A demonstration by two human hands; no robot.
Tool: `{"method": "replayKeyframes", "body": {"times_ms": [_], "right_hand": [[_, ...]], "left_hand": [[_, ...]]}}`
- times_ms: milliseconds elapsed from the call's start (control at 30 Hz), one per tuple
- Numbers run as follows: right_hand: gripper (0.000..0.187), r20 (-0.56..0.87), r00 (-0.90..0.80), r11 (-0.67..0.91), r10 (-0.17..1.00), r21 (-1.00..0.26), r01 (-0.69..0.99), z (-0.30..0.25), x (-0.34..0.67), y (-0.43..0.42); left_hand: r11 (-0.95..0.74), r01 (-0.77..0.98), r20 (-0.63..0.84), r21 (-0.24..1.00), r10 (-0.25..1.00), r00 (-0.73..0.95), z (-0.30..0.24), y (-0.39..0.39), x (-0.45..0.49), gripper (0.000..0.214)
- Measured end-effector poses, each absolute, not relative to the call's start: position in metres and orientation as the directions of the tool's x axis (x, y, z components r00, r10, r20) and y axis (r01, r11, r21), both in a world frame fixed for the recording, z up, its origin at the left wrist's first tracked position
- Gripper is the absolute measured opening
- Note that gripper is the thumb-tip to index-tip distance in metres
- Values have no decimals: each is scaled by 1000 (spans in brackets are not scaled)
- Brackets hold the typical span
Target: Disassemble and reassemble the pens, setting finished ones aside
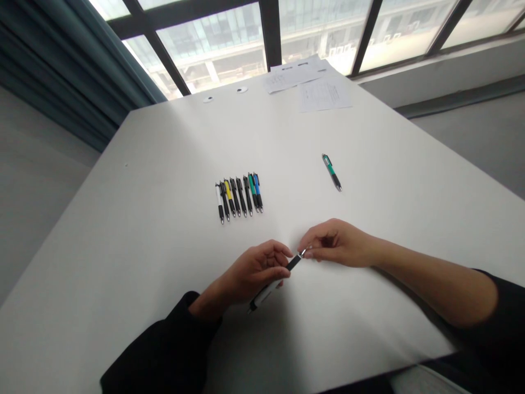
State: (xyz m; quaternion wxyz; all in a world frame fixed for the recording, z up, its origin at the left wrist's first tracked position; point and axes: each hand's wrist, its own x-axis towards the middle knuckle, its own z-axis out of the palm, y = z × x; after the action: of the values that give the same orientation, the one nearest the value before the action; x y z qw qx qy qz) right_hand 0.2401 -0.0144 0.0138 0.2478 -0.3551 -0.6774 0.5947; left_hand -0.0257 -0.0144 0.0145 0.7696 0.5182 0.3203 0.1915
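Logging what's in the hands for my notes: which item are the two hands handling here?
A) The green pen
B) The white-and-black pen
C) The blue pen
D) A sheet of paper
B. The left hand grips the white-and-black pen, and the right hand pinches at its metal tip, while the green pen lies apart.

A glossy plastic pen (268, 290) has a metal tip (303, 253); the tabletop (135, 219) looks smooth and matt.
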Motion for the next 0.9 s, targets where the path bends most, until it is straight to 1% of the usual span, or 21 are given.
{"method": "replayKeyframes", "body": {"times_ms": [100,200,300,367,467,533,600,633,667,733,833,900], "right_hand": [[36,-25,-619,167,785,-954,250,17,238,-16],[33,43,-633,315,773,-892,324,20,234,-17],[42,80,-668,422,740,-828,369,22,231,-17],[46,74,-670,423,739,-824,376,23,230,-18],[32,38,-628,302,777,-898,319,22,231,-19],[32,24,-608,240,794,-931,276,20,232,-19],[27,31,-622,261,782,-923,282,19,233,-19],[27,37,-638,292,769,-909,299,19,233,-18],[32,40,-654,320,755,-893,315,20,233,-18],[36,38,-663,336,747,-883,328,21,233,-17],[31,48,-642,316,765,-897,310,22,233,-18],[28,71,-657,354,750,-883,308,23,233,-18]], "left_hand": [[407,33,-309,913,636,707,14,-14,-26,39],[421,37,-321,906,628,709,13,-13,-25,41],[410,60,-325,910,617,716,13,-13,-25,40],[396,94,-338,914,610,717,14,-13,-25,38],[383,124,-349,915,601,720,16,-13,-26,38],[381,131,-356,915,609,709,16,-14,-26,38],[378,145,-365,914,615,699,16,-14,-26,38],[374,152,-367,915,613,699,16,-14,-26,38],[369,159,-367,916,608,704,16,-14,-26,38],[356,167,-362,920,602,712,16,-13,-26,38],[350,162,-356,922,610,708,16,-13,-26,38],[351,157,-354,923,616,703,16,-13,-25,39]]}}
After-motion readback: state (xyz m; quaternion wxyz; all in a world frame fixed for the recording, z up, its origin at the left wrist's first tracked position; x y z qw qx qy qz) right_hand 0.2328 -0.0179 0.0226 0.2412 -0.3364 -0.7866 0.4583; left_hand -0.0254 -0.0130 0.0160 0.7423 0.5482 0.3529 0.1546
